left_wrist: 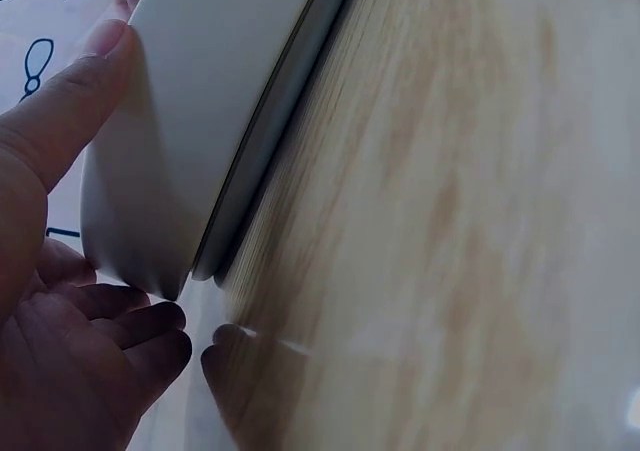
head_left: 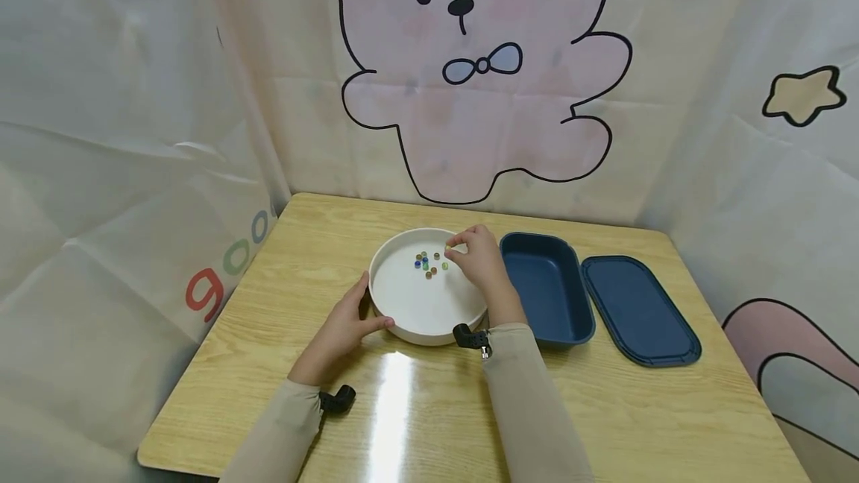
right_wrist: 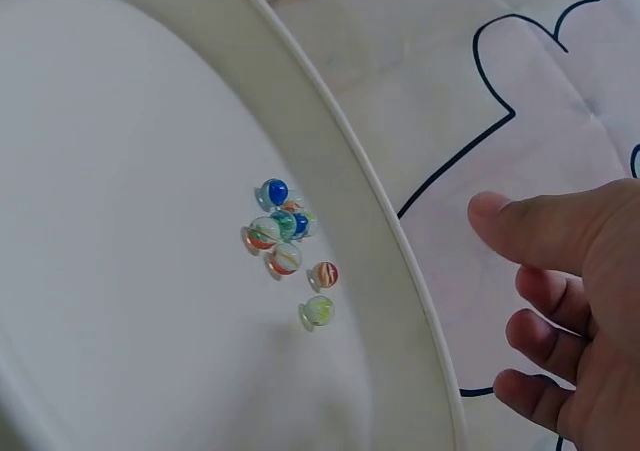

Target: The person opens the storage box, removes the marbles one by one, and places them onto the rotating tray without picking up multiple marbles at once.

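Note:
A round white tray (head_left: pixel 409 311) with a raised wall stands on the table. My left hand (head_left: pixel 344 330) holds its near left side, thumb at the front and fingers round the left; in the left wrist view the thumb (left_wrist: pixel 75 106) lies against the outer wall (left_wrist: pixel 190 121). Several glass marbles (right_wrist: pixel 285 258) in blue, green, orange and yellow lie grouped on the tray floor. Over the tray's far right side, my right hand (head_left: pixel 479 259) pinches a small yellowish marble (head_left: pixel 448 247) between thumb and fingertips. The right wrist view hides that marble behind the thumb.
A deep dark blue box (head_left: pixel 550 297) stands open just right of the tray, partly behind the right forearm. Its matching flat lid (head_left: pixel 640 311) lies farther right on the wooden table (head_left: pixel 282 304). Printed cloth (head_left: pixel 470 125) hangs behind the table and at both sides.

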The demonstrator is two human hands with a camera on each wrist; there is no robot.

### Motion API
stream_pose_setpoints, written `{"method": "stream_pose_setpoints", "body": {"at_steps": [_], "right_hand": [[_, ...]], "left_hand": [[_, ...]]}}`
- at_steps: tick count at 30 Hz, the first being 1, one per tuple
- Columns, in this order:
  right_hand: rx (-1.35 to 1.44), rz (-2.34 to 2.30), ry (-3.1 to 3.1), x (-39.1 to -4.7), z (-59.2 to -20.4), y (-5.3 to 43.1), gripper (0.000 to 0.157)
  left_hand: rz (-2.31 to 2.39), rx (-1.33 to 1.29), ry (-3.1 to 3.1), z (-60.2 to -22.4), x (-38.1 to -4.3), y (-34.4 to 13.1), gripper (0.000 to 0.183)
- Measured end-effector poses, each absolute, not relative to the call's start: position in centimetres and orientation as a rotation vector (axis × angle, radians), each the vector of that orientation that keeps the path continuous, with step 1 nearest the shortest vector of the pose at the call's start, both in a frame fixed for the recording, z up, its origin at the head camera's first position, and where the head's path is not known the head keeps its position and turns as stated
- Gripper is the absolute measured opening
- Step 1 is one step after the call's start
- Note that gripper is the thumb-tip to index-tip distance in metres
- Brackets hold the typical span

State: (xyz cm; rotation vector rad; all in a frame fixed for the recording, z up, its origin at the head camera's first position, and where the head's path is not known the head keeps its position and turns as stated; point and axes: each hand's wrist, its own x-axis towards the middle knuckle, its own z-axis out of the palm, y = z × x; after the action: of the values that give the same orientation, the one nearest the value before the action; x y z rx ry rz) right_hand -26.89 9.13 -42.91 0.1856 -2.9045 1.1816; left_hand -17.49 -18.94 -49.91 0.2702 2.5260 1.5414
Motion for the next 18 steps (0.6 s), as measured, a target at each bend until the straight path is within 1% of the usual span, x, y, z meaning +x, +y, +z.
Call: {"method": "stream_pose_setpoints", "body": {"at_steps": [8, 13, 18], "right_hand": [[0.167, 1.038, -3.0, -26.7, -42.9, 8.5, 0.022], [0.174, 1.073, -2.985, -26.1, -42.7, 8.4, 0.029], [0.187, 1.131, -2.89, -25.5, -42.9, 8.7, 0.029]], "left_hand": [[1.531, 0.267, 2.549, -49.8, -17.6, -18.9, 0.12], [1.5, 0.276, 2.553, -49.8, -17.4, -19.0, 0.12], [1.508, 0.265, 2.57, -50.1, -17.6, -18.8, 0.117]]}}
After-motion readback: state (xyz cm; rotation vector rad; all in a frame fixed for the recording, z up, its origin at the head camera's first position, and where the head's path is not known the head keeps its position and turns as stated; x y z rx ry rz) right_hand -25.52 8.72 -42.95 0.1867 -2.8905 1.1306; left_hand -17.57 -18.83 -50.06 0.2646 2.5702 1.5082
